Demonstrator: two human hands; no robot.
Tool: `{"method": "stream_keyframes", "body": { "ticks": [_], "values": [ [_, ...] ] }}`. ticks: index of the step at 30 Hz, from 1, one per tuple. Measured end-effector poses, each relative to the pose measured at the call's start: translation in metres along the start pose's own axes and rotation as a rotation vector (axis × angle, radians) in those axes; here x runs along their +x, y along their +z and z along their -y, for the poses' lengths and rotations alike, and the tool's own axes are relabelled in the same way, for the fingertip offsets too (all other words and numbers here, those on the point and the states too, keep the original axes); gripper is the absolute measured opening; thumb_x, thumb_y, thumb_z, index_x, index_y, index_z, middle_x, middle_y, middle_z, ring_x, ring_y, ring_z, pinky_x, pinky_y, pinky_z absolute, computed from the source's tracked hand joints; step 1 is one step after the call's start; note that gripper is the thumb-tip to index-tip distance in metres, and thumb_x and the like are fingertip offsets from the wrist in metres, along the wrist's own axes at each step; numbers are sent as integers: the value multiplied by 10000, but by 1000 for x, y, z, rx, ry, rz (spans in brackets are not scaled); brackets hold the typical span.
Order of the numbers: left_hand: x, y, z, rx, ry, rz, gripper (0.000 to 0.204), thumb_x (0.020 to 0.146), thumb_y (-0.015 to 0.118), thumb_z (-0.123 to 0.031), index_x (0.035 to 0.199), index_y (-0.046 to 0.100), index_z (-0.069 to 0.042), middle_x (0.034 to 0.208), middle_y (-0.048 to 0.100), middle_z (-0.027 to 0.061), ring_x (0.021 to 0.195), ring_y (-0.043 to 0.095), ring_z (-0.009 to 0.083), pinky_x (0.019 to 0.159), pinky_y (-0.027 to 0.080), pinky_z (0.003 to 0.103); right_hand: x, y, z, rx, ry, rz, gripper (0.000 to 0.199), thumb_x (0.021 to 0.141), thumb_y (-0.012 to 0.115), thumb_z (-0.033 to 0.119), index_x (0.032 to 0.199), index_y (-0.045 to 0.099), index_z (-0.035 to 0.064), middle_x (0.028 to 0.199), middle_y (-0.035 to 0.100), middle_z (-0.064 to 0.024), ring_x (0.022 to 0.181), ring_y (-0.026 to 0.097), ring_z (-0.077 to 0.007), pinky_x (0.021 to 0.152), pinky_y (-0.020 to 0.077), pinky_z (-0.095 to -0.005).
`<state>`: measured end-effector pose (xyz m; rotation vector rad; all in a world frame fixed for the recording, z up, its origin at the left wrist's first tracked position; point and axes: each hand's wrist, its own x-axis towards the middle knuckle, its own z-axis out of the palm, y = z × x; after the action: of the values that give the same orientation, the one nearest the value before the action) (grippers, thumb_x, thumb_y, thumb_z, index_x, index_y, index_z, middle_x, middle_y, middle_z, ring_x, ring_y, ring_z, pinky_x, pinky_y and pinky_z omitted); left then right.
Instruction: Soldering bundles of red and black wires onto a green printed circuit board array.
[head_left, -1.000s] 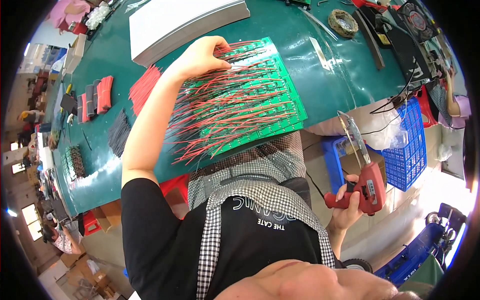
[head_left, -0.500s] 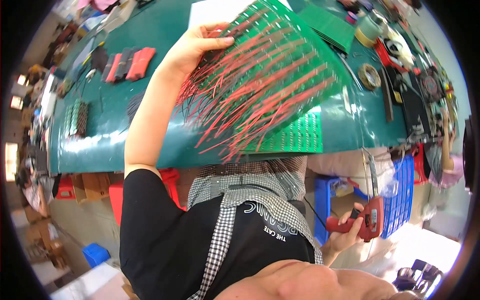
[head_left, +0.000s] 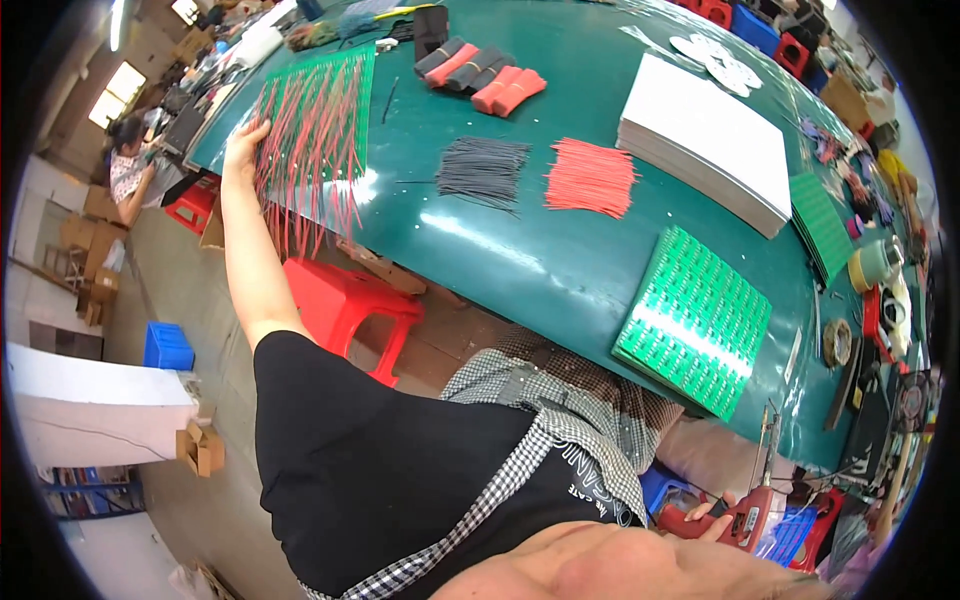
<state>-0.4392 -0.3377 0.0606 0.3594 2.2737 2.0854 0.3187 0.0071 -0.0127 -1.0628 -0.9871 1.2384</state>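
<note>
My left hand (head_left: 243,155) is closed on the left edge of a green circuit board panel (head_left: 362,110) at the table's far left. Many red and dark wires (head_left: 310,150) hang from the panel past the table's front edge. Whether it rests on something beneath, I cannot tell. Low on the right, my right hand (head_left: 710,517) is wrapped round the handle of a red soldering gun (head_left: 745,522), its thin metal tip pointing up beside the table edge. Close by lies a stack of green circuit board panels (head_left: 695,320) without wires.
Bundles of black wires (head_left: 483,172) and red wires (head_left: 590,178) lie mid-table, with banded red and black bundles (head_left: 485,75) behind. A white stack (head_left: 710,140), more green panels (head_left: 822,225) and a tape roll (head_left: 837,343) are rightward. A red stool (head_left: 350,305) stands below the table.
My left hand has carried the wired panel leftward, from above the panel stack to the table's far left. The view has turned left. My right hand still grips the soldering gun.
</note>
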Motion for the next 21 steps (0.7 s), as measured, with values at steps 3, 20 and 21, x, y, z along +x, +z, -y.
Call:
{"method": "stream_keyframes", "body": {
  "ticks": [3, 20, 21],
  "values": [
    [-3, -28, 24, 122, -141, -27, 585, 782, 758, -112, 1295, 516, 32, 1118, 643, 115, 989, 612, 194, 876, 484, 317, 0, 9, 2, -6, -88, 72, 435, 885, 607, 219, 1209, 441, -19, 1078, 579, -181, 616, 501, -194, 559, 439, -274],
    [-113, 167, 53, 1473, 193, 287, 801, 844, 456, -687, 1476, 273, -229, 1553, 192, 120, 1392, 193, 440, 1065, 181, 667, -9, 42, 15, 34, -67, -203, 405, 891, 584, 106, 1268, 446, 50, 1084, 584, -146, 668, 527, -180, 520, 436, -275],
    [-120, 163, 64, 1454, 203, 262, 757, 869, 448, -651, 1475, 273, -232, 1550, 202, 116, 1394, 198, 432, 1067, 191, 663, -5, 32, 13, 34, -61, -186, 405, 891, 584, 106, 1268, 446, 50, 1084, 584, -146, 668, 527, -180, 520, 436, -275]
  ]
}}
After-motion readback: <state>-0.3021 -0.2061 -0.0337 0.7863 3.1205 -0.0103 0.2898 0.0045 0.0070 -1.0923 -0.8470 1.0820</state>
